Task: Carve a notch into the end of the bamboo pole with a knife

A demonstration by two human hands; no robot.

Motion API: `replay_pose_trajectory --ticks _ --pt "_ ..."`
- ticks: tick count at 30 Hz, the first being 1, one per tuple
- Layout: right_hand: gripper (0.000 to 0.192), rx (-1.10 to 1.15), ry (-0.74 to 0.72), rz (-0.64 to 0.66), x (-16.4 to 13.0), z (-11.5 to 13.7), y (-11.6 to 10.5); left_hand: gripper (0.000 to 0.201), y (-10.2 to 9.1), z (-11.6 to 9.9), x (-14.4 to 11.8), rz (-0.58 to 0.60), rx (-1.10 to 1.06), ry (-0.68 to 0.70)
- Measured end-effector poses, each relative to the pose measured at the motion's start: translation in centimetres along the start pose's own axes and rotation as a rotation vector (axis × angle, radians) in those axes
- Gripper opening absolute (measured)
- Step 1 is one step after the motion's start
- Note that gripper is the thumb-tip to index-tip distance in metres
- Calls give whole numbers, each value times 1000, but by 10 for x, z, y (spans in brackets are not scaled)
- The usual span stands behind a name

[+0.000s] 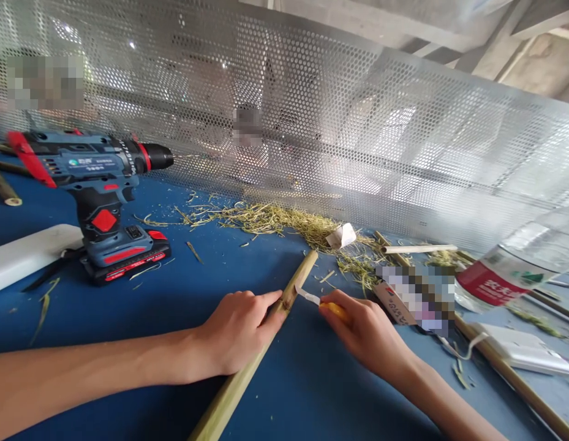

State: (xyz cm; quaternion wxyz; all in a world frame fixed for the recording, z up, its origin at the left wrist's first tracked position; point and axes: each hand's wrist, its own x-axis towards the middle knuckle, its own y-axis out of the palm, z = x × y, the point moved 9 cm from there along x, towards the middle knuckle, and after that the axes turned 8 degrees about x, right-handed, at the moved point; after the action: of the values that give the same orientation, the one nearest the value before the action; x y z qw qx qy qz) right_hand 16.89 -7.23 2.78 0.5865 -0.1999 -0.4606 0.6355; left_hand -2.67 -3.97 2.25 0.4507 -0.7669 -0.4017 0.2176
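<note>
A pale green bamboo pole (233,392) slants up from the bottom edge across the blue table, its far end past my hands. My left hand (242,327) is closed round it just below a dark node, index finger and thumb along the bamboo. My right hand (357,318) grips the yellow handle of a small knife (308,296). The knife's curved blade points left, its tip touching or nearly touching the pole's right side just beyond the node. My palm and fingers hide most of the handle.
A blue and red cordless drill (112,208) stands at the left beside a white box (33,251). Thin shavings (275,219) lie along the perforated metal screen (312,122). At the right are a large plastic bottle (500,275), a white power bank (523,349) and another pole (518,380).
</note>
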Motion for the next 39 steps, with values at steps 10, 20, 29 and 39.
replay_pose_trajectory --ticks 10,20,29,39 --pt "26 54 -101 77 -14 26 11 17 -1 7 4 27 -9 -81" --pt "33 74 -165 188 -22 39 19 61 4 14 4 -13 -12 -81" --pt "36 69 -159 224 -27 43 19 83 5 6 0 51 -25 -1" --pt "39 -20 -174 123 -34 46 24 86 5 5 -2 33 -8 5"
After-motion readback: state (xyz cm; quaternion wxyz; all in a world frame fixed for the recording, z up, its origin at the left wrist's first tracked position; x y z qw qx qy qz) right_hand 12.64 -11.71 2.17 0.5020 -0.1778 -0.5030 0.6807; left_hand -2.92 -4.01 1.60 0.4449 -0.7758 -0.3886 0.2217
